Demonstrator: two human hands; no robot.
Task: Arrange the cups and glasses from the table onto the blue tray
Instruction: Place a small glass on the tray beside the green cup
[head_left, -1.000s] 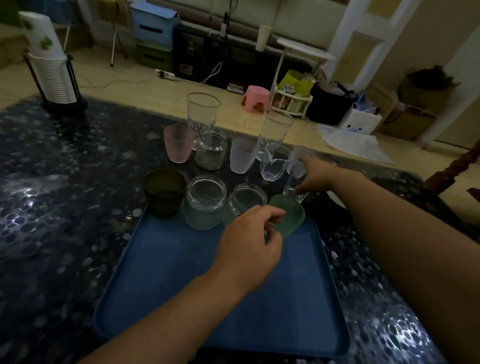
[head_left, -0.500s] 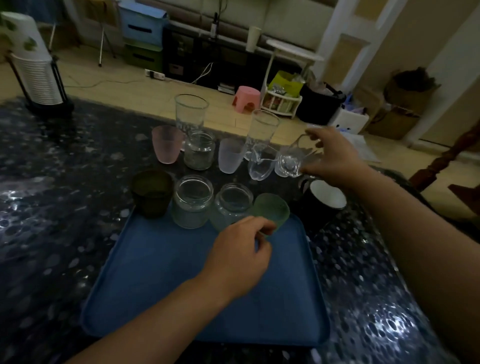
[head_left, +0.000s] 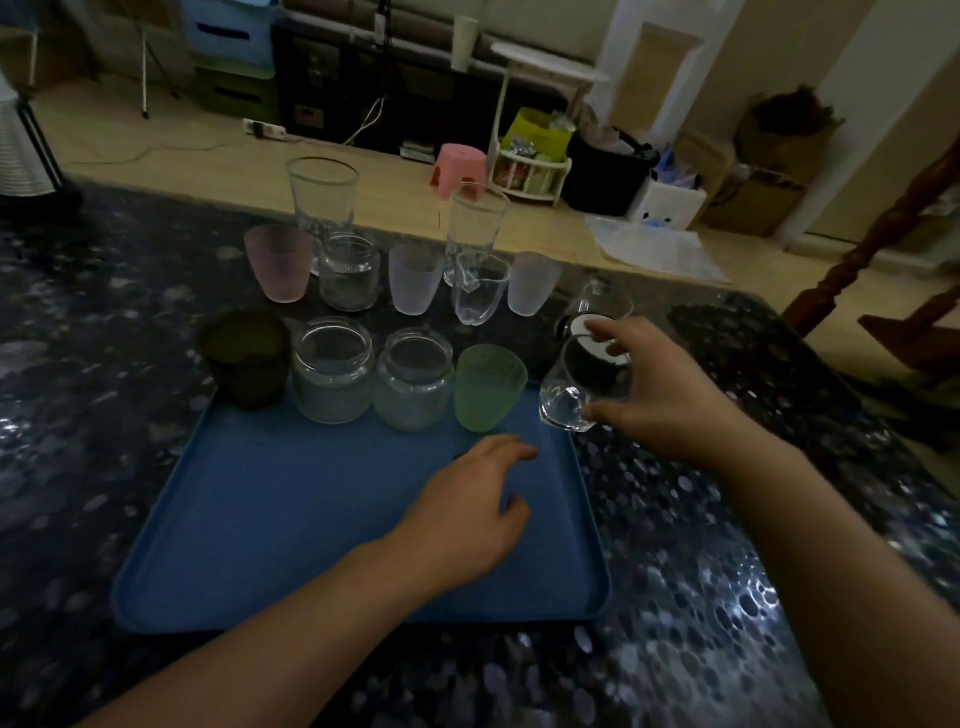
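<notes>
Right hand now over tray's far-right corner, gripping clear faceted glass by thumb below and fingers on top; a second ago same hand was out at 1 o'clock among the back row, lifting it. Glass tilted, not set down yet, straddling blue tray right rim. Left hand let go of green frosted cup, pulled back toward 6 o'clock, fingers relaxed, holding nothing, hovering over tray floor.

Meaning: green cup placed, fourth in the far row after dark cup and two jars. Next slot likely right of green cup, tight against rim.

Still on table at 12 o'clock: pink cup, small jar, two frosted cups, clear pitcher-like glass, two tall glasses. Black-and-white mug just behind held glass, partly hidden.

Room: far row nearly full edge to edge; gap at 2 o'clock corner narrow, risk of clipping green cup or landing on rim. Near half of tray wide open from 4 to 8 o'clock. Table edge close behind tall glasses.
</notes>
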